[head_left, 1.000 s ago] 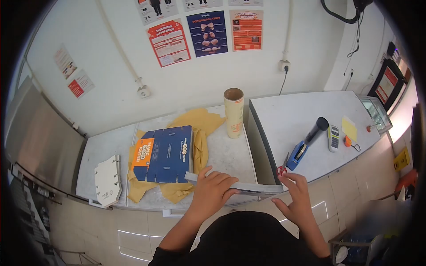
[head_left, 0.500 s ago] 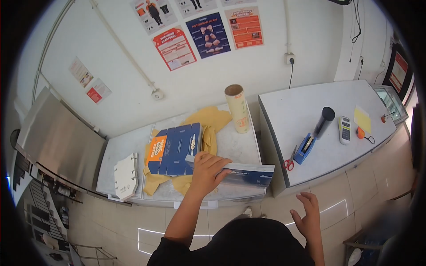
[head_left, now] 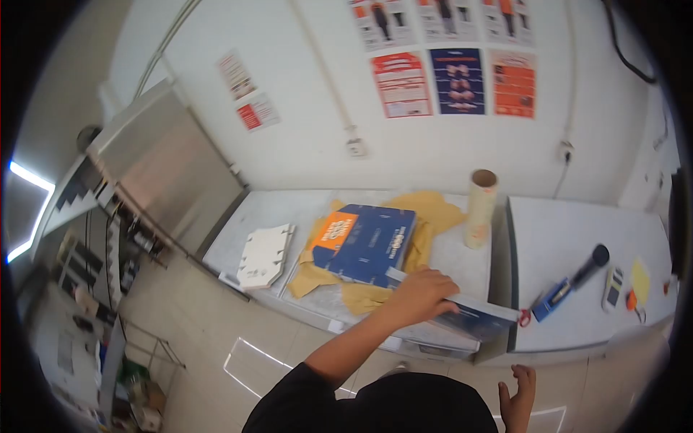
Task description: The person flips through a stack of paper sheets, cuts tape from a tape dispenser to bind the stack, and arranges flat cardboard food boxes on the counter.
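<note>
My left hand [head_left: 420, 297] is closed on the upper edge of a blue cardboard box blank [head_left: 480, 320], which stands on its edge at the counter's front. Just behind it lies a stack of flat blue-and-orange box blanks [head_left: 372, 244], resting on crumpled brown paper [head_left: 433, 209]. My right hand [head_left: 517, 398] hovers over the floor in front of the counter, fingers apart, with nothing in it.
White flat cartons [head_left: 266, 254] lie on the left of the counter [head_left: 238, 216]. An upright wrap roll [head_left: 481, 213] stands at its back right. The right-hand table [head_left: 534, 252] holds red-handled scissors [head_left: 524, 317], a blue tape dispenser [head_left: 553, 297], a black cylinder [head_left: 592, 264] and a card terminal [head_left: 613, 289].
My view has swung left, so the counter and its contents appear farther right. My left hand keeps its hold on the box blank. My right hand appears lower in view, still open.
</note>
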`<state>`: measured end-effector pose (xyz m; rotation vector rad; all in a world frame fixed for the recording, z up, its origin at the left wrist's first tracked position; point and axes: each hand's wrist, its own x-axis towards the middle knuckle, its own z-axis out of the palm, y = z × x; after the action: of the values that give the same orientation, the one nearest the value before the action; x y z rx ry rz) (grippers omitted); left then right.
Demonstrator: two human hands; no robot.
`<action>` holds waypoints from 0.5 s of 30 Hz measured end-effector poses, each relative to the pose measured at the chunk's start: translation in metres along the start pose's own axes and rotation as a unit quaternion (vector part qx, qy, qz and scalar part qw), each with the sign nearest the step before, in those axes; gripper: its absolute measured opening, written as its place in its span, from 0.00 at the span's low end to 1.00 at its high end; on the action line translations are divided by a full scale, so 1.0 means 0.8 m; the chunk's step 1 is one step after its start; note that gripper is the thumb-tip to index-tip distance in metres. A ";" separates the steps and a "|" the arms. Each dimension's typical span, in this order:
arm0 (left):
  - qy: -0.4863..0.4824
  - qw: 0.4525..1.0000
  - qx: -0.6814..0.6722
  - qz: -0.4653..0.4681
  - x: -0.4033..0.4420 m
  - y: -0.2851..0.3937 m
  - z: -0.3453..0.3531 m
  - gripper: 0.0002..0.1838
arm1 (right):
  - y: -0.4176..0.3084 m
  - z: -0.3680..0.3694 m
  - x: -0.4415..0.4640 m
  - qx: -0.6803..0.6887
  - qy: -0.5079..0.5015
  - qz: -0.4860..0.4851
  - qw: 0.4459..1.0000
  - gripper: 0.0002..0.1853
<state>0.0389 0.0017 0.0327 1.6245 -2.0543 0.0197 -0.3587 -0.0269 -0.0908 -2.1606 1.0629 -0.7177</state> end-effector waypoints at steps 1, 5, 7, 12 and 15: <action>-0.009 1.000 0.014 0.006 -0.004 -0.004 0.001 0.19 | 0.006 0.009 0.003 -0.017 -0.006 -0.029 0.999 0.29; -0.112 0.993 0.032 0.035 -0.021 -0.010 0.003 0.21 | 0.005 0.046 0.018 -0.052 -0.041 -0.056 0.996 0.23; -0.122 0.991 0.012 0.050 -0.039 -0.020 -0.017 0.22 | 0.030 0.079 0.014 -0.052 -0.072 -0.004 0.996 0.24; 0.051 0.993 -0.094 0.046 -0.131 -0.102 -0.137 0.22 | 0.053 0.153 0.009 -0.113 -0.119 0.039 0.986 0.32; 0.135 0.977 -0.165 -0.027 -0.214 -0.166 -0.238 0.20 | -0.028 0.194 0.043 0.014 -0.116 0.093 0.989 0.39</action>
<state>0.2586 0.1801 0.0897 1.3884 -1.7032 -0.1090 -0.2221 0.0000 -0.1704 -2.0309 1.1029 -0.3820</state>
